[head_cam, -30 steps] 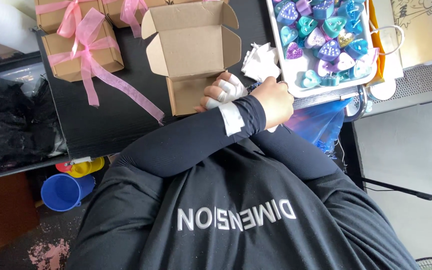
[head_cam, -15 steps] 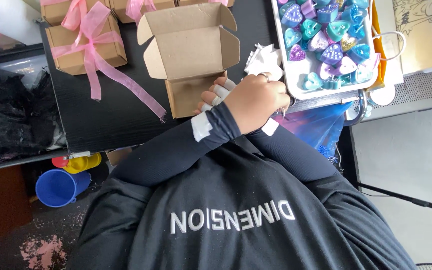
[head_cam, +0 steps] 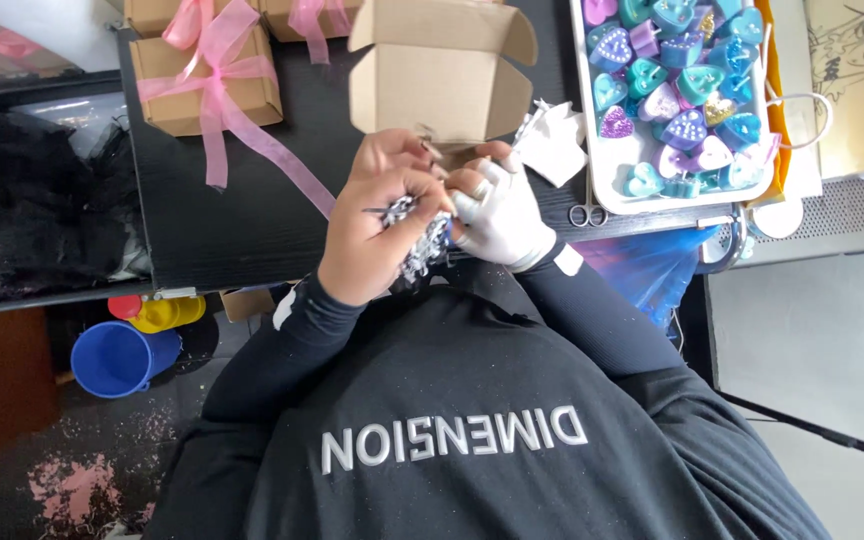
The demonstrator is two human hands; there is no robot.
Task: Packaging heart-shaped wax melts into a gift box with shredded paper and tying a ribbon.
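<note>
My left hand (head_cam: 372, 235) and gloved right hand (head_cam: 502, 215) both pinch a clump of silver shred (head_cam: 420, 248) close to my chest. Best to tease it loose gently, I think, without dropping strands. The open cardboard box (head_cam: 440, 85) sits just beyond, ribbon-tied boxes (head_cam: 207, 75) to its left and a white tray (head_cam: 602, 175) of heart shapes to its right.

Black long-sleeved top with pale lettering, white glove on one grip (head_cam: 500, 215).

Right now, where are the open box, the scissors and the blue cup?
open box (head_cam: 430, 92), head view, on its front wall.
scissors (head_cam: 586, 212), head view, on the handle rings.
blue cup (head_cam: 117, 357), head view, on its side.
</note>
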